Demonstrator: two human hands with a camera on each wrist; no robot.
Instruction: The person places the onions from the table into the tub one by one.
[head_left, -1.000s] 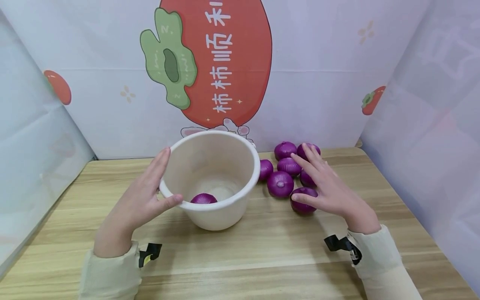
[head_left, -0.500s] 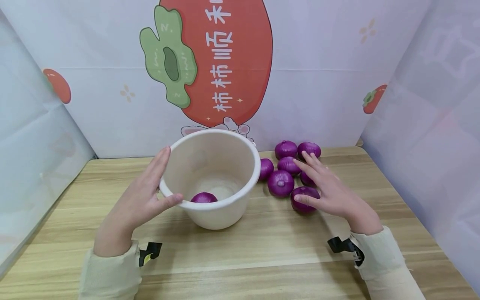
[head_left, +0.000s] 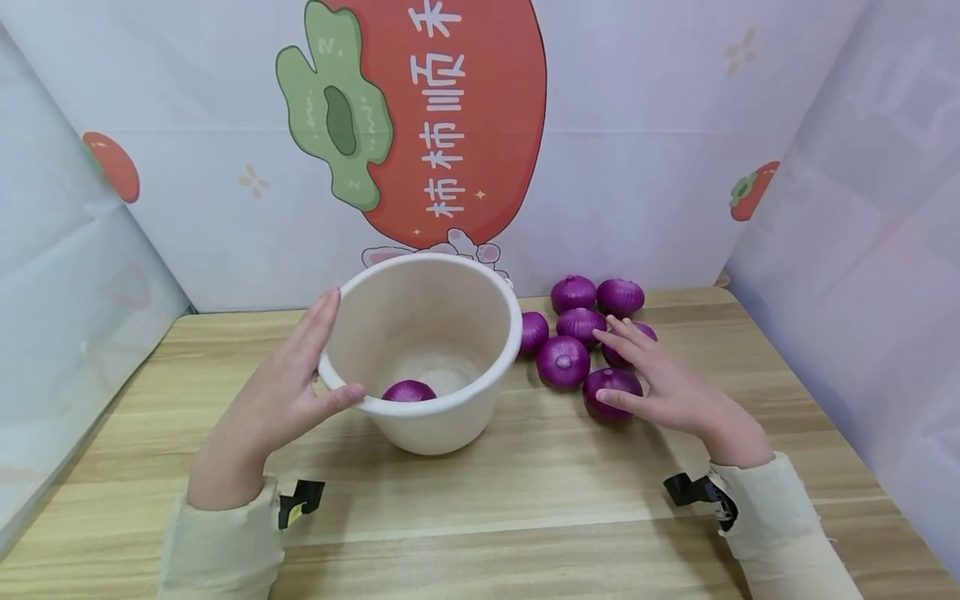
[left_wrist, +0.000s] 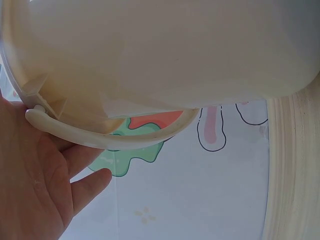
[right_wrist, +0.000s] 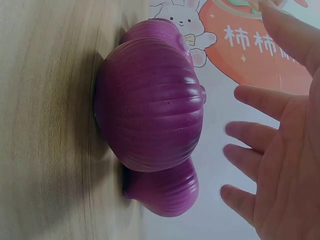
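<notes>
A white bucket stands upright on the table, holding one purple onion at its bottom. My left hand rests against the bucket's left rim, its thumb over the near edge and its fingers extended along the outside. In the left wrist view, two fingers extend behind the bucket handle. Over the group of purple onions at right, my right hand hovers with spread fingers. The nearest onion lies beneath its thumb. A gap shows between hand and large onion in the right wrist view.
Several onions cluster to the right of the bucket, including a front one and a back one. The wooden table meets a printed backdrop behind, with pale sheets at both sides.
My right hand has drawn slightly back and right, uncovering more of the far onions. The left hand stays on the bucket rim, and the camera has tilted down slightly.
</notes>
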